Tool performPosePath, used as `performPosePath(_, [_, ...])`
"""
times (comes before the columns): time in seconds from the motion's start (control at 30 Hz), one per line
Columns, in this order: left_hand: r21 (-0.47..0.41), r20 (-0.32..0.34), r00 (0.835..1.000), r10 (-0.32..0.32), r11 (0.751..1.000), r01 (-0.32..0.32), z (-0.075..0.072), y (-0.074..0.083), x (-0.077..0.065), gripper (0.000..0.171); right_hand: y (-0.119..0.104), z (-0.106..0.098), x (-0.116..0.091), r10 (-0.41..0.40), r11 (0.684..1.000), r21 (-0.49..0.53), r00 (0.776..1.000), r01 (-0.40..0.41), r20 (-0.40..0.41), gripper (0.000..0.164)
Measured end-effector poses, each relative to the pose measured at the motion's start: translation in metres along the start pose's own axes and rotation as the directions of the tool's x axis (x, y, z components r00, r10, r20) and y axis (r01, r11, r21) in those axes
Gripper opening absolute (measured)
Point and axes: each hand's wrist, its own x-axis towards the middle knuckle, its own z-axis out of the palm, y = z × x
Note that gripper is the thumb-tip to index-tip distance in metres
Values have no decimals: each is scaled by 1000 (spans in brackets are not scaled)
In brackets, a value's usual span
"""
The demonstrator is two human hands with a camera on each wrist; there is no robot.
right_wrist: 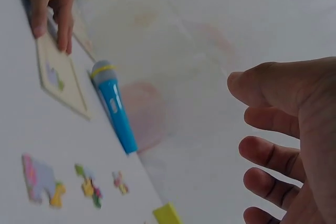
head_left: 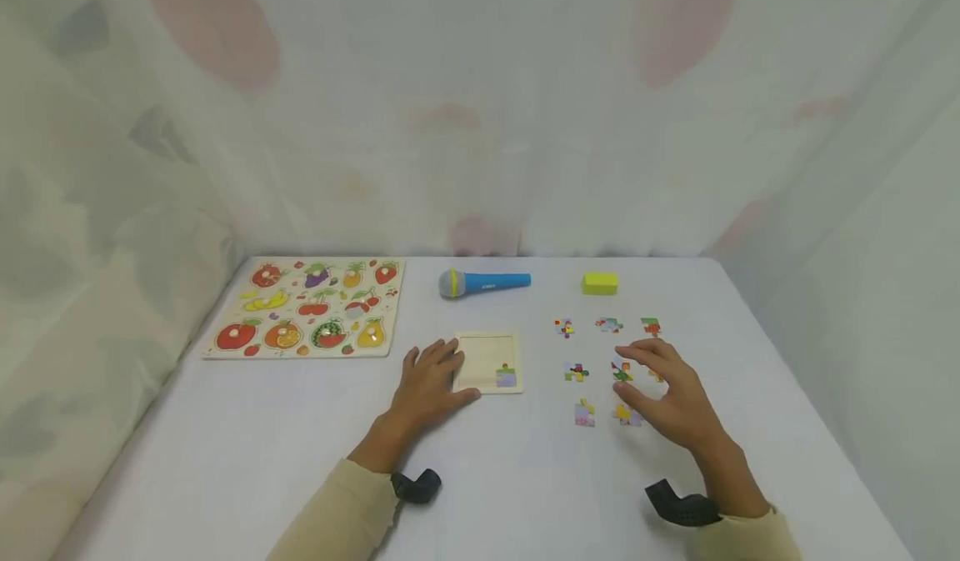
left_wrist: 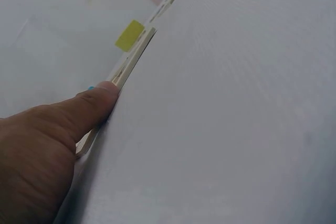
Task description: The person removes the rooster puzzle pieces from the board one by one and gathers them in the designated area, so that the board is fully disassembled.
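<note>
My left hand (head_left: 427,386) rests at the left side of a small square wooden puzzle tray (head_left: 517,344), its thumb along the near edge and fingers by the far left corner. One purple and green jigsaw piece (head_left: 506,377) lies in the tray's near right corner. My right hand (head_left: 675,394) hovers above loose jigsaw pieces, thumb and fingers apart, nothing between them. Beneath its fingertips is a colourful piece (head_left: 622,370); a purple and yellow piece (head_left: 626,414) lies just nearer. Part of the right group is hidden by that hand.
A fruit peg puzzle board (head_left: 396,311) lies at the back left. Behind the tray is a blue toy microphone (head_left: 495,283), with a yellow block (head_left: 600,284) farther right. More pieces, such as a purple one (head_left: 584,413), lie right of the tray. Curtains surround the white table.
</note>
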Motion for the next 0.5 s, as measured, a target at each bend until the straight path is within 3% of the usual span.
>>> performPosePath(0.3, [-18, -32, 999, 20, 1000, -20, 2, -3, -3, 71, -24, 26, 30, -75, 983, 162, 995, 85, -66, 47])
performPosePath(0.5, [-14, -20, 1000, 9, 1000, -10, 2, 1, -1, 71, -54, 39, 50, -97, 976, 187, 991, 114, -97, 43])
